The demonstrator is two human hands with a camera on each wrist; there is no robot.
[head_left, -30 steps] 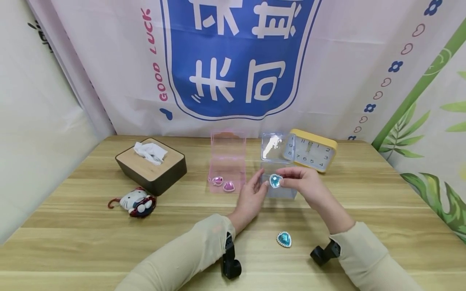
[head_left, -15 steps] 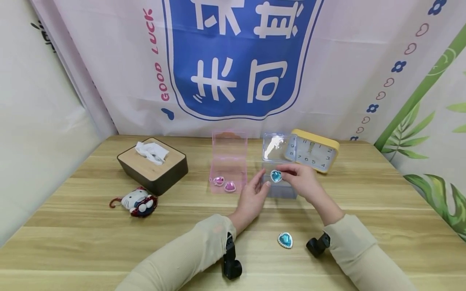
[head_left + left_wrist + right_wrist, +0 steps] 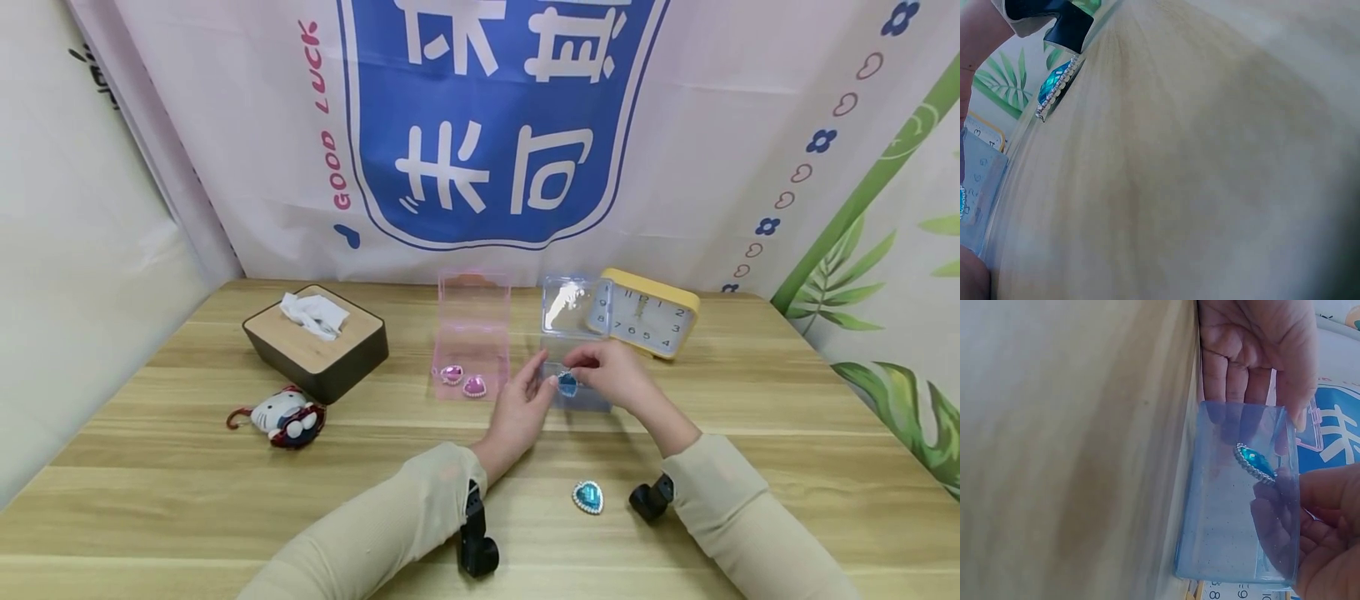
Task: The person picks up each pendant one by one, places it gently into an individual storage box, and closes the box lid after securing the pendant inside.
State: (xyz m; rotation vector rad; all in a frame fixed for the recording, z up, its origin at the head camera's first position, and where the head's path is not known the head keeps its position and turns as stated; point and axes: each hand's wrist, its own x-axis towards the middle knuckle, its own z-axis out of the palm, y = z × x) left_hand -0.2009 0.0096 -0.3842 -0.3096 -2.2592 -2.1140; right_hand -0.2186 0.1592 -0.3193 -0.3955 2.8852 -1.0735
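Note:
My right hand [image 3: 619, 379] pinches a blue heart-shaped gem [image 3: 567, 384] with a beaded silver rim. It holds the gem low inside a clear bluish plastic box [image 3: 588, 402], whose lid stands raised at the back. Through the box wall in the right wrist view, the gem [image 3: 1255, 464] shows tilted near the fingertips. My left hand [image 3: 517, 408] rests against the box's left side, its fingers fairly straight and its thumb at the near rim. A second blue heart gem [image 3: 588, 497] lies on the table in front of the box.
Left of the box, an open pink box [image 3: 471, 342] holds two pink heart gems [image 3: 475, 386]. A yellow clock [image 3: 647, 312] leans behind the blue box. Further left are a tissue box [image 3: 330, 367] and a cat-faced trinket [image 3: 281, 417].
My right hand has carried the blue gem over the rim and down into the clear box. My left hand has stayed beside the box.

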